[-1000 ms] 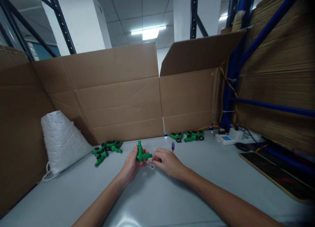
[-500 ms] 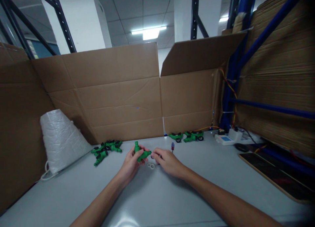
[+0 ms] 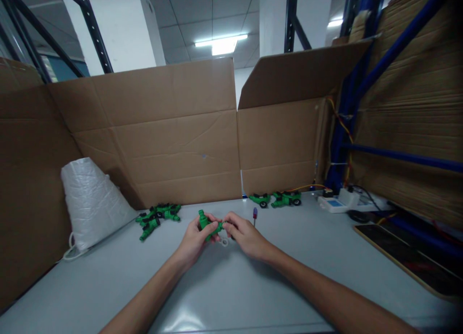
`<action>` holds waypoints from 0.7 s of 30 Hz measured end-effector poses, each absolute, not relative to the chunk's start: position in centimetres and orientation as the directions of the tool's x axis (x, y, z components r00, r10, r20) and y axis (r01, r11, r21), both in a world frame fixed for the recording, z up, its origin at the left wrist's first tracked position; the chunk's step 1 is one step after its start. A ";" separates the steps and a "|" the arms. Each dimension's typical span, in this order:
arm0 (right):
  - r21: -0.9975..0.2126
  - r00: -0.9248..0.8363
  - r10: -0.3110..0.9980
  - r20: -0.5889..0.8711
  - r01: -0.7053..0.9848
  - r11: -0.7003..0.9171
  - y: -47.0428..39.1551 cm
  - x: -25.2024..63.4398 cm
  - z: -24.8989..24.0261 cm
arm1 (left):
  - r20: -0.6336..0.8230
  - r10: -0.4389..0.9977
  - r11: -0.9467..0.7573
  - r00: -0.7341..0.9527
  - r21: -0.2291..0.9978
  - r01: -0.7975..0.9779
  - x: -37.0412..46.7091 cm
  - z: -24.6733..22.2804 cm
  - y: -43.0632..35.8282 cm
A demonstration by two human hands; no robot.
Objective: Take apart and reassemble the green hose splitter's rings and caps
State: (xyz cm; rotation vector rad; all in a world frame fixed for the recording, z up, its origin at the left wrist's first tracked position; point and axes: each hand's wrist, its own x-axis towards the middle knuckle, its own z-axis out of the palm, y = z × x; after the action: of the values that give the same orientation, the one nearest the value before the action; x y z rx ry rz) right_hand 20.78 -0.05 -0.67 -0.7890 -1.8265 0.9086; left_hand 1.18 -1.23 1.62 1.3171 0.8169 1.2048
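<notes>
My left hand is closed around a green plastic part with stubby ends, held just above the table. Pinched fingers of my right hand meet the right-hand end of that part. What the right fingertips hold is too small and covered to make out. Beneath the hands, small whitish rings lie on the table, partly hidden. A screwdriver with a purple-and-red handle is just beyond my right hand.
Several green parts are piled at the left, beside a white wrapped bag. Green pieces with black wheels sit by the cardboard wall. At the right are a power strip and a dark flat panel.
My right fingertips have come in against the end of the green part. The green part has tilted slightly in my left hand. The camera view has shifted a little.
</notes>
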 end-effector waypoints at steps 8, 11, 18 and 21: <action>-0.882 -0.348 0.860 0.374 0.155 0.446 1.0 20.7 -1.6 | 0.349 0.903 -0.363 0.251 0.932 0.013 0.9 1.3 -0.7; -0.895 -0.334 0.873 0.355 0.148 0.420 1.4 20.7 -2.0 | 0.444 0.856 -0.482 0.264 0.870 0.101 0.8 1.2 -0.8; -0.904 -0.320 0.900 0.296 0.212 0.372 1.8 21.0 -2.5 | 0.582 0.743 -0.668 0.331 0.682 0.299 0.6 1.1 -1.2; -0.898 -0.333 0.892 0.305 0.212 0.386 1.8 21.1 -2.4 | 0.594 0.729 -0.683 0.340 0.657 0.319 0.7 1.2 -1.3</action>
State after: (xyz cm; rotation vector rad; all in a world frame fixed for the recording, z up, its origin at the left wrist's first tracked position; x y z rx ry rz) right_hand 21.09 1.79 -2.39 -0.9654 -1.7814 0.9908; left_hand 0.68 -1.32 1.22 2.1827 0.9198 1.2974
